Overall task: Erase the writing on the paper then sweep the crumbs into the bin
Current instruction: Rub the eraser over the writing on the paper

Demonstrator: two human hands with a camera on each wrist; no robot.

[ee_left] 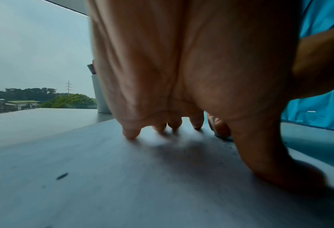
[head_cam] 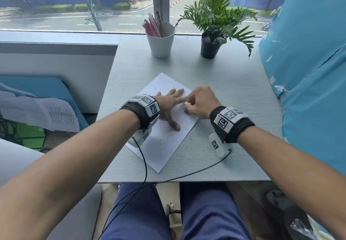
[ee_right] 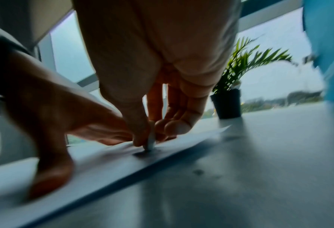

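A white sheet of paper (head_cam: pixel 164 146) lies at an angle in the middle of the grey table (head_cam: pixel 234 93). My left hand (head_cam: pixel 169 105) presses flat on the paper with fingers spread. My right hand (head_cam: pixel 198 102) pinches a small white eraser (head_cam: pixel 187 104) and holds its tip against the paper, just beside my left index finger. In the right wrist view the eraser (ee_right: pixel 151 138) stands on the paper (ee_right: pixel 103 163) over a dark smudge. Small dark crumbs (head_cam: pixel 160 142) lie on the near part of the sheet. No bin is in view.
A white cup (head_cam: pixel 161 41) with pens and a potted plant (head_cam: pixel 210 48) stand at the back of the table by the window. A blue plastic-covered mass (head_cam: pixel 309 90) borders the right side. Printed papers (head_cam: pixel 56 114) lie on a blue seat at left. Wrist cables trail over the front edge.
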